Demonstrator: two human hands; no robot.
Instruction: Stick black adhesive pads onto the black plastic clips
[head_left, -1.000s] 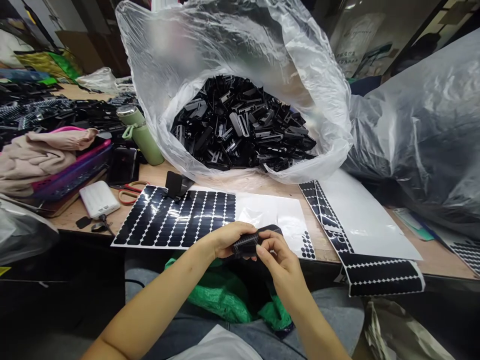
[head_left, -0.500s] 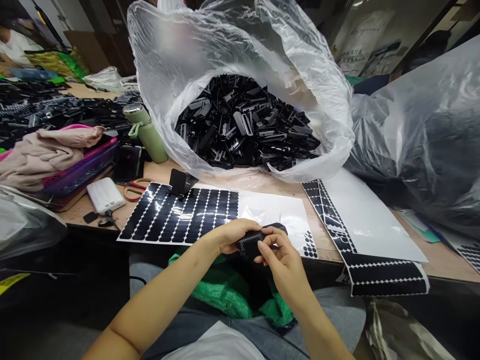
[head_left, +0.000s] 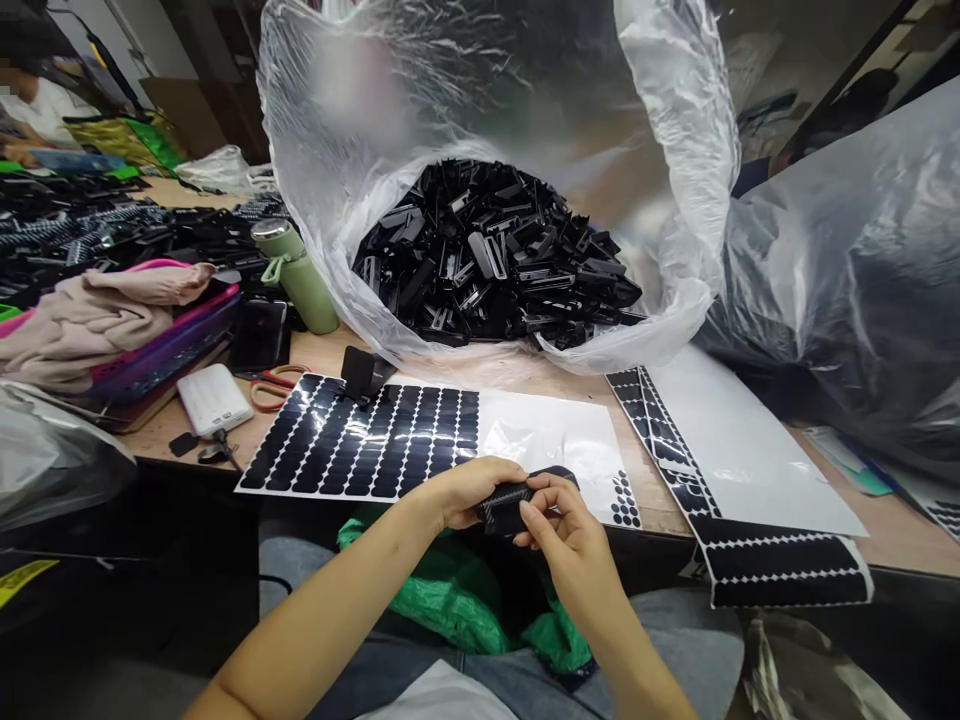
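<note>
Between my two hands is a small black plastic part (head_left: 504, 508) with a carbon-fibre-like pattern on its side. My left hand (head_left: 474, 490) grips its left end, thumb on top. My right hand (head_left: 564, 516) pinches its right side with thumb and fingertips, hiding part of it. Just beyond the hands lies a sheet of black stickers (head_left: 360, 435), with rounded strips on its left, bare white backing in the middle and small dots at its right end. A black bracket-like piece (head_left: 361, 374) rests on the sheet's back edge.
A large clear plastic bag (head_left: 315, 170) full of black plastic parts (head_left: 487, 255) stands behind. To the left are a green bottle (head_left: 304, 280), red scissors (head_left: 274, 388), a white power bank (head_left: 214, 398) and a basket (head_left: 161, 345) with cloth. More sticker sheets (head_left: 780, 575) overhang the table edge at right.
The view has tilted slightly, so most things sit a little lower. Both hands keep hold of the black part, with hardly any shift in the fingers. The bag's upper rim has spread wider.
</note>
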